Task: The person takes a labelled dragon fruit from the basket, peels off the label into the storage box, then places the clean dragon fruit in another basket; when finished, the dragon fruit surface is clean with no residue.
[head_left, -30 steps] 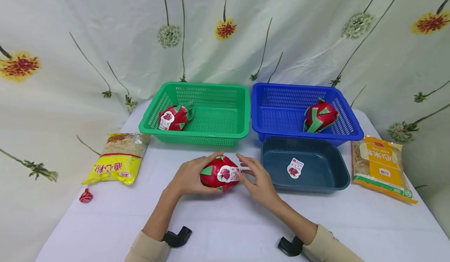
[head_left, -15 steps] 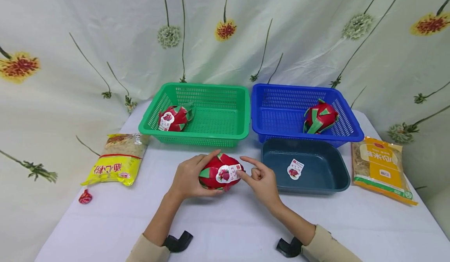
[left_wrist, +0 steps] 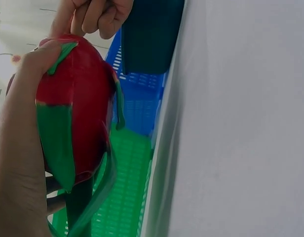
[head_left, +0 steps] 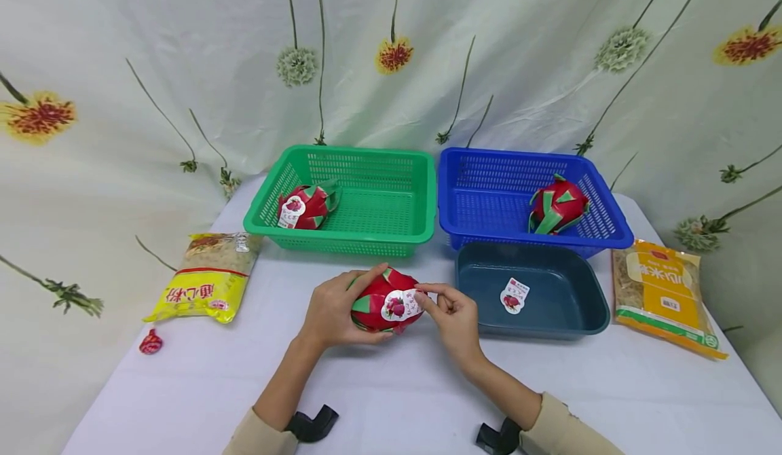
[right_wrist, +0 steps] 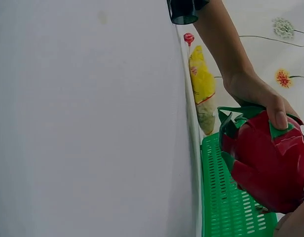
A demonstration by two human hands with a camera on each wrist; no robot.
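Reaching in from the near edge in beige cloth sleeves (head_left: pixel 263 436), over a white cloth-covered tabletop (head_left: pixel 391 394). Gripping a shiny, rounded red dragon fruit with green leaf flaps (head_left: pixel 374 314) in the left hand (head_left: pixel 332 309), with thumb and fingers wrapped round its left side. Pinching the right end of its white printed label (head_left: pixel 398 305) between thumb and forefinger of the right hand (head_left: pixel 457 316), with the other fingers curled in. Holding the fruit between both hands, near the tabletop's middle. Showing at left a small round red wrapped sweet (head_left: pixel 151 341) and, beyond it, a yellow plastic food bag (head_left: pixel 204 282); at right, a dark teal rectangular tray (head_left: pixel 552 299) containing a white sticker (head_left: pixel 514 296), beside an orange plastic food bag (head_left: pixel 662 288). Facing, farther back, a green perforated plastic basket (head_left: pixel 379 214) and a blue perforated plastic basket (head_left: pixel 482 210), each with one similar fruit inside. Ending at a pale flower-printed cloth backdrop (head_left: pixel 214 20).
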